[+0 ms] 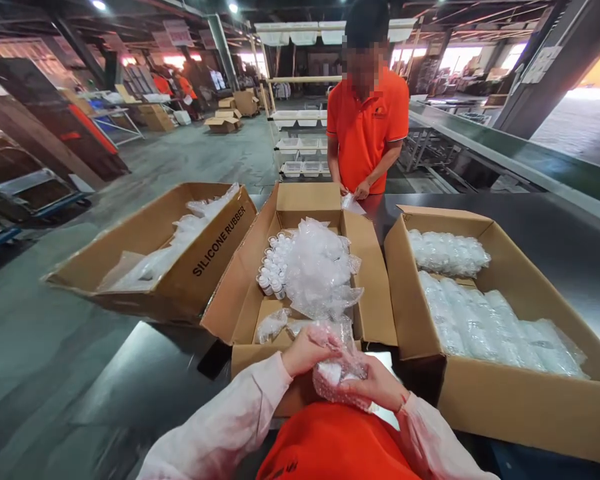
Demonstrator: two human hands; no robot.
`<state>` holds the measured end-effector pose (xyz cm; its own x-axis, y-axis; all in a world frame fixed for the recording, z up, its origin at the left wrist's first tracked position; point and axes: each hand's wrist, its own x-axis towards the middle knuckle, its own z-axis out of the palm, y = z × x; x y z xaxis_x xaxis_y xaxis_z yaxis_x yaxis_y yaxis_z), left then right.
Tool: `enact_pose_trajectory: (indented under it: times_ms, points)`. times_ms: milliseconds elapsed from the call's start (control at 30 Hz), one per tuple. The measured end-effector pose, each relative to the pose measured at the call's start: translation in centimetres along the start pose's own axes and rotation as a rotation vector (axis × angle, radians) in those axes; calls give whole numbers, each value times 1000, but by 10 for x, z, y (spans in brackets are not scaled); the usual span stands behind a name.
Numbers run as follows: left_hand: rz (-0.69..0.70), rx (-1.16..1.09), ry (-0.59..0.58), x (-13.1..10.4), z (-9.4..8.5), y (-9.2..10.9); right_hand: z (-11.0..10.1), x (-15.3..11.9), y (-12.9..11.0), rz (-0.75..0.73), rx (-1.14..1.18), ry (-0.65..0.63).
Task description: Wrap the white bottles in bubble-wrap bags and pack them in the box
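Close to my body I hold a clear bubble-wrap bag (333, 387) with something white inside. My left hand (307, 350) pinches its upper edge, while my right hand (377, 383) wraps round its other side. Just beyond my hands stands an open cardboard box (245, 303). In it lie a heap of empty-looking bubble-wrap bags (317, 267) and, at its left, several small white-and-clear bottles or jars (273, 267). A smaller wrapped piece (273, 325) rests at the box's near end. What exactly the held bag contains is partly hidden by the wrap and my fingers.
At the right, an open box (505, 400) holds rows of bubble-wrapped packs (480, 320). A box marked SILICONE RUBBER (220, 247) with plastic wrap stands left. Across the dark table (545, 233), a co-worker in an orange shirt (367, 133) handles a clear bag. A conveyor (480, 133) runs behind.
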<state>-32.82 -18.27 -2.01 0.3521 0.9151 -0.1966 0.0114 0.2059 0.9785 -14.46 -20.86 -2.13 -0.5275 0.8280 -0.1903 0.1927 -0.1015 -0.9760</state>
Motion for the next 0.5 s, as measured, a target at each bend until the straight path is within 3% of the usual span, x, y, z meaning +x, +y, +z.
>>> enact_pose_trajectory:
  times_ms: [67, 133, 167, 233, 333, 500]
  points:
    - [-39, -132, 120, -1, 1, 12, -4, -2, -2, 36, 3, -74]
    - [-41, -233, 184, -2, 0, 24, -7, -2, -6, 29, -12, -43]
    - [-30, -283, 173, -3, -3, 30, -8, -2, -8, 17, -20, -15]
    - [-21, -322, 37, -5, -8, 37, -10, -2, -12, -6, -19, 41]
    - [-65, -192, -169, -10, -14, 36, -12, -2, -17, -32, 32, 144]
    - [0, 69, -102, -19, -7, 13, -5, -5, -12, -12, 12, 381]
